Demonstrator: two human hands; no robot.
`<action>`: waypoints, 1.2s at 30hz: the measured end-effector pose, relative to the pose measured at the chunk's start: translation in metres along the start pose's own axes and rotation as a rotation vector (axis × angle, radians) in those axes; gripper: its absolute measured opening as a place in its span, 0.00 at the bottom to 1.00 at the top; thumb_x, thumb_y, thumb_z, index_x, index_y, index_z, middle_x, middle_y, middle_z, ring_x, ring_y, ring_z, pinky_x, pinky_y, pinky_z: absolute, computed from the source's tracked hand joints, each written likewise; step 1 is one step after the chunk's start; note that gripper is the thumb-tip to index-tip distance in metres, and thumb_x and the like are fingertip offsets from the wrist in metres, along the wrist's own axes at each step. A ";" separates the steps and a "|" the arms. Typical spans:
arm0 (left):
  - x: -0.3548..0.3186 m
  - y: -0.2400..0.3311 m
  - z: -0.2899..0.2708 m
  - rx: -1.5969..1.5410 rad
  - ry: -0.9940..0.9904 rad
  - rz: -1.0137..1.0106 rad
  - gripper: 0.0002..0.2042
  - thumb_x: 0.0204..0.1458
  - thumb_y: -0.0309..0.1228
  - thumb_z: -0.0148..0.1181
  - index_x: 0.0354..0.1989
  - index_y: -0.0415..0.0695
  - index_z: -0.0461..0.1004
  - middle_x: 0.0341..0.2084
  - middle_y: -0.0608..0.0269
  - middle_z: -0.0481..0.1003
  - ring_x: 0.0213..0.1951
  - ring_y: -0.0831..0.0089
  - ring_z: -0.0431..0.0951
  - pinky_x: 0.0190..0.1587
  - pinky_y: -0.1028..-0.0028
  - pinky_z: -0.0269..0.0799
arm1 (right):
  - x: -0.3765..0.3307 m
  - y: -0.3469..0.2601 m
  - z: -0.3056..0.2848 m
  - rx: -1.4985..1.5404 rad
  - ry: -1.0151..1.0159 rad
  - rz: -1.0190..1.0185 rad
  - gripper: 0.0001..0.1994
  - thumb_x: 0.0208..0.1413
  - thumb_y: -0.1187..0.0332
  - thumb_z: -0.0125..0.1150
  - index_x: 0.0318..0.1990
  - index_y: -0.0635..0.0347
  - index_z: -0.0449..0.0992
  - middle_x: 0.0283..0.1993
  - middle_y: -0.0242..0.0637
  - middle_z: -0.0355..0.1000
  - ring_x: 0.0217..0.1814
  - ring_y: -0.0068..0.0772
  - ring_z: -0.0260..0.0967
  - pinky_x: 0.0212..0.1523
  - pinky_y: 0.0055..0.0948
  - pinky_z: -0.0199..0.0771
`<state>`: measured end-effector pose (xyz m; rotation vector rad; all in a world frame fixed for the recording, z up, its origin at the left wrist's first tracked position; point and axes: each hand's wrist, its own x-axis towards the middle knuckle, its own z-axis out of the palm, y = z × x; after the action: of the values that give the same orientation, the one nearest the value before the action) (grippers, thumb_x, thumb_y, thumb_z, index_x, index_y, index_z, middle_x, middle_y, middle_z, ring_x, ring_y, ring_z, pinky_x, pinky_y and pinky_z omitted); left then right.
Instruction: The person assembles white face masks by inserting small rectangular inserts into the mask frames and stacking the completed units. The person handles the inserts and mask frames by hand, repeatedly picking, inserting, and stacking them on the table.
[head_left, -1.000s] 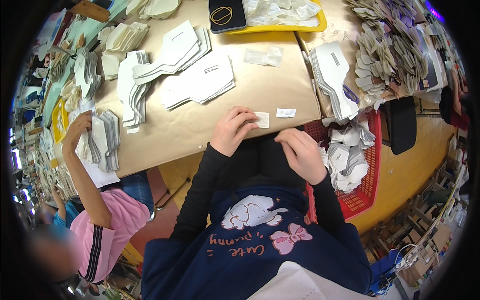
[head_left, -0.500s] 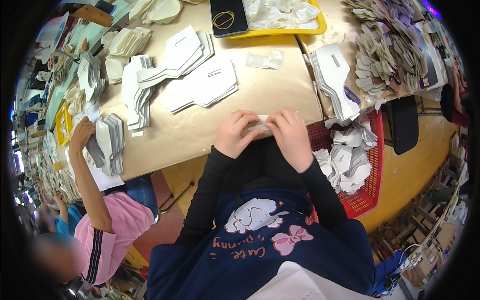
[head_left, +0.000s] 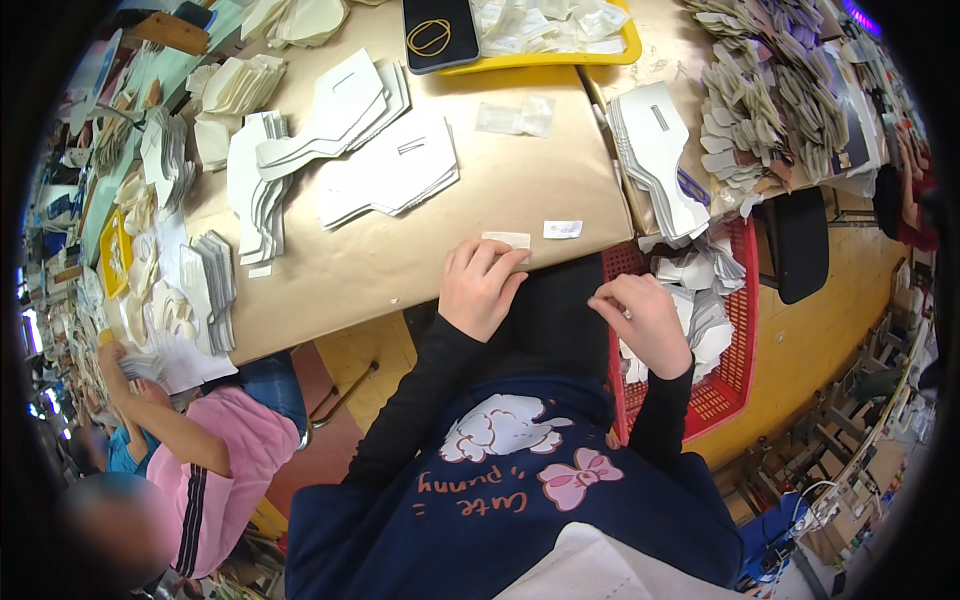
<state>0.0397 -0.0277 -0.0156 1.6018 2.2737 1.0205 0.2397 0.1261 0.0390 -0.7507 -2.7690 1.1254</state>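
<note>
My left hand [head_left: 482, 285] is at the table's front edge, its fingers bent together on the near edge of a small beige strip [head_left: 507, 239]. Just right of that strip lies a small white label [head_left: 562, 229], apart from both hands. Out past the edge, my right hand [head_left: 642, 318] hangs beside the red basket [head_left: 738, 375], thumb and fingers pinched. A tiny pale bit shows at its fingers, too small to name. Farther back on the brown-covered table [head_left: 400, 255] lies a flat translucent packet [head_left: 516, 117].
Stacks of white cut pieces [head_left: 395, 165] cover the left side; another stack [head_left: 655, 160] stands right. At the back are a phone [head_left: 440, 35] with a rubber band on it and a yellow tray [head_left: 632, 45] of packets. A co-worker in pink [head_left: 235, 430] sits left.
My hands have parted: the right moved right and down off the table edge, the left stayed by the strip. The white label now lies exposed on the table. The co-worker's arm lowered.
</note>
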 end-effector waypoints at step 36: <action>-0.001 0.013 0.001 -0.487 0.087 -0.379 0.07 0.56 0.20 0.63 0.42 0.40 0.77 0.34 0.59 0.76 0.36 0.67 0.78 0.43 0.75 0.74 | 0.009 0.036 0.001 -0.006 0.933 0.280 0.07 0.57 0.79 0.59 0.42 0.66 0.81 0.40 0.42 0.79 0.44 0.42 0.76 0.48 0.38 0.73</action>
<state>0.0502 -0.0257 -0.0082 0.9121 2.0458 1.4083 0.2461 0.1520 0.0133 -1.2767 -1.9120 0.5494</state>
